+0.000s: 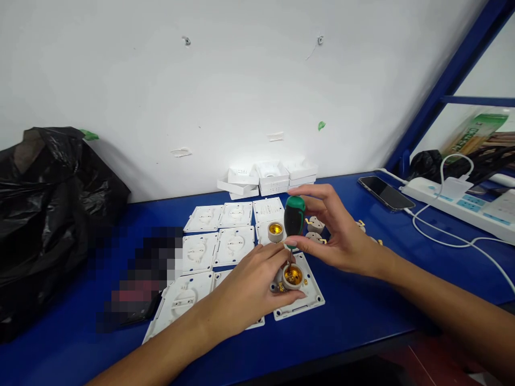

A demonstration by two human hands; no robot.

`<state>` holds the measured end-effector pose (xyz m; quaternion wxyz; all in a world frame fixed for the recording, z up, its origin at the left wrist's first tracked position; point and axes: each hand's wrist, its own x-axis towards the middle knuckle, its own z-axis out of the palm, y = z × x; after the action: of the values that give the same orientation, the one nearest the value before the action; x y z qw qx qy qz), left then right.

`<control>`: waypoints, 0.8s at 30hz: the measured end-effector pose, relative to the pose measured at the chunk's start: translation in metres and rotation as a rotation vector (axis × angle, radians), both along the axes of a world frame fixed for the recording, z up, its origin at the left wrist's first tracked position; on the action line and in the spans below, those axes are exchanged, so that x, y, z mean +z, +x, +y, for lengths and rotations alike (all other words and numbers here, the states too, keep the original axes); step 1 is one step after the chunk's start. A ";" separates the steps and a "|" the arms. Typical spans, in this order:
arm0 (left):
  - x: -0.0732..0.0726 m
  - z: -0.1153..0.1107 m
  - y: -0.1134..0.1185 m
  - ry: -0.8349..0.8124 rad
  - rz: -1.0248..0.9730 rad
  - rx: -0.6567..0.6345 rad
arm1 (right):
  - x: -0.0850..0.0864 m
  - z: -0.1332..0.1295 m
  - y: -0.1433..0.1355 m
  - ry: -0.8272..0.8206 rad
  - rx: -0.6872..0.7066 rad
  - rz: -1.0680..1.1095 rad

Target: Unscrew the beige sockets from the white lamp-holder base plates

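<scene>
My right hand (pixel 336 230) grips a short screwdriver (pixel 295 217) with a green and black handle between thumb and fingers. It stands nearly upright, its tip down inside a lamp socket (pixel 293 276) with a brass-coloured lining. That socket sits on a white square plate (pixel 308 300) near the table's front. Fingers and thumb of my left hand (pixel 257 281) close around the socket from the left, at the foot of the screwdriver shaft. Just behind, another lamp socket (pixel 276 231) sits on a further plate. Loose round socket parts (pixel 315 224) with brass tabs lie beyond my right hand.
Several white plates (pixel 235 241) lie in rows left of my hands on the blue table (pixel 354 321). White boxes (pixel 273 177) are stacked at the wall. A black plastic bag (pixel 56 214) stands at left; a phone (pixel 385 193) and a power strip (pixel 462 201) with white cables lie right.
</scene>
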<state>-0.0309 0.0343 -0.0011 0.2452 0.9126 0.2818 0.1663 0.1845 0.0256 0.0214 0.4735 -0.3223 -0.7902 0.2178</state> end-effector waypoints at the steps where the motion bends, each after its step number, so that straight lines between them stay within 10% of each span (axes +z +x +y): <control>1: 0.000 0.000 0.000 -0.019 -0.014 0.006 | -0.002 -0.001 -0.002 0.022 -0.005 -0.001; 15: -0.006 -0.001 0.000 -0.085 0.006 0.046 | 0.016 -0.004 0.002 -0.366 0.447 0.173; 24: -0.004 0.001 0.001 -0.201 -0.073 0.015 | -0.002 -0.002 -0.005 0.025 0.122 0.133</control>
<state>-0.0303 0.0356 -0.0048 0.3445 0.8746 0.2946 0.1721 0.1791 0.0234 0.0195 0.5149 -0.2525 -0.7778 0.2571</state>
